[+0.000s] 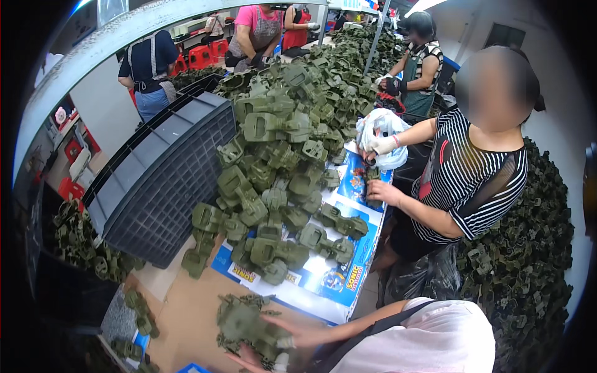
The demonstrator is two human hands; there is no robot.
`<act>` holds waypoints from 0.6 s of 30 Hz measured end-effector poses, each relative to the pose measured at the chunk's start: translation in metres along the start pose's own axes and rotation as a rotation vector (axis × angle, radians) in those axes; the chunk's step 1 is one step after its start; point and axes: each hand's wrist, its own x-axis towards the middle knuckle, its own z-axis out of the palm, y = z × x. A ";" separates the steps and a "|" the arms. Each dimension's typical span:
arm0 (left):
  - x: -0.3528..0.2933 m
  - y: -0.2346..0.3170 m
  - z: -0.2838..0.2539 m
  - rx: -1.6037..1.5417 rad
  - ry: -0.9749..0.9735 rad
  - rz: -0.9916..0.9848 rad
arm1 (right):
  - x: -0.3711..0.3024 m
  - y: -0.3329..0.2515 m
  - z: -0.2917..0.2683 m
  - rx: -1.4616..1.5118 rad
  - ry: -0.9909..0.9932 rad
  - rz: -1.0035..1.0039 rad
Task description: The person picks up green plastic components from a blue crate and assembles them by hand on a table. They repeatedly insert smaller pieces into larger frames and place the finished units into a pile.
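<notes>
At the lower edge, a dark-green moulded plastic part (245,326), smeared by motion, is between my two hands over the brown board. From the right my right hand (297,334) reaches in, its fingers on the part's side and a pale cover on one digit. Below it, my left hand (247,359) grips the part's lower edge and is partly cut off by the frame. More green plastic parts (270,252) lie just beyond, on a blue-and-white printed sheet (339,273).
A large heap of green parts (298,124) fills the table's far side. A grey plastic crate (168,186) stands tilted at left. Across the right edge, a person in stripes (466,174) handles a part beside a white plastic bag (388,158). Further heaps (516,280) lie at right.
</notes>
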 end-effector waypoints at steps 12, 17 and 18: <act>0.012 -0.030 0.035 -0.157 -0.163 -0.144 | -0.023 0.004 -0.048 0.097 -0.196 0.191; 0.008 -0.038 0.042 -0.203 -0.173 -0.160 | -0.037 0.016 -0.068 0.438 -0.152 0.388; 0.010 -0.043 0.037 -0.228 -0.136 -0.172 | -0.037 0.019 -0.096 0.149 -0.180 0.148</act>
